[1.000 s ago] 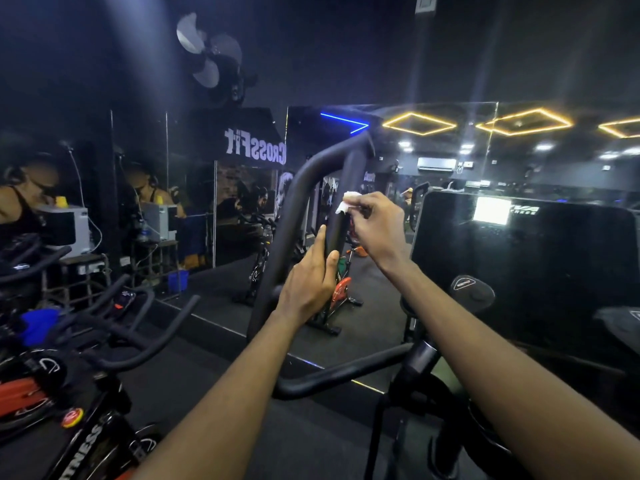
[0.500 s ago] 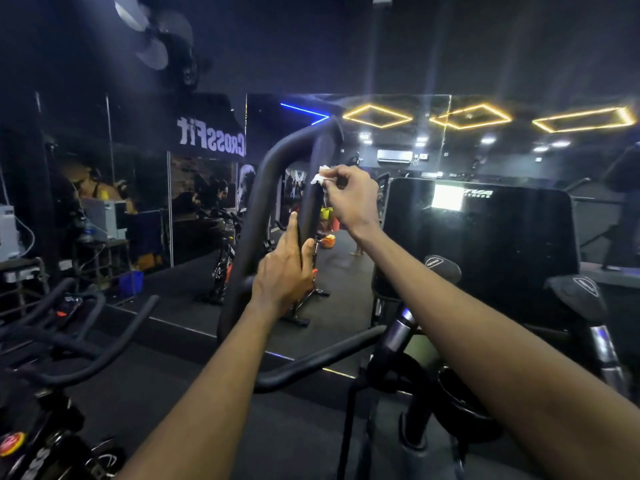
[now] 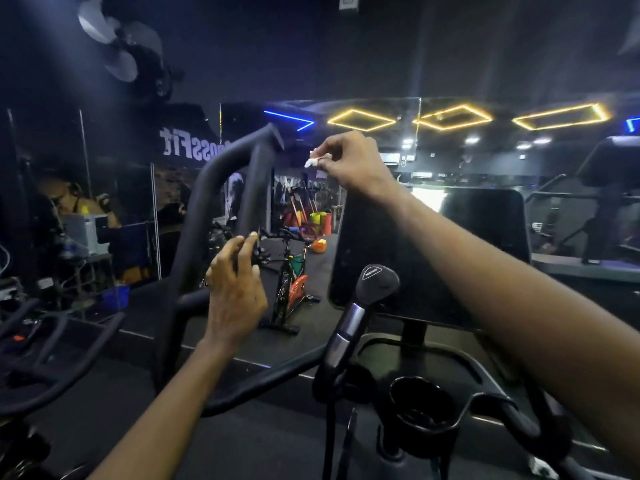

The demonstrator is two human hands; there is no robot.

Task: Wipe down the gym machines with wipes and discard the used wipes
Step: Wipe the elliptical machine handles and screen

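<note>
one small white crumpled wipe (image 3: 312, 161), pinched between thumb and fingertips of your right hand (image 3: 349, 164). it's up high, just right of the top of the black tubular loop handle (image 3: 254, 188) and clear of it. the wad is too balled up to give a long axis; it sticks out left of your fingers, toward the handle. handle: one loop, two bars, long axis near upright, top leaning right. your left hand (image 3: 235, 289) is at the lower end of the inner bar, fingers loosely curled and apart, holding nothing; can't tell if the tips touch the bar. vs 0.5 s ago: wipe was on the inner bar, now off it; left hand was wrapped on the bar, now released. one black screen panel (image 3: 485, 237) on the right.
</note>
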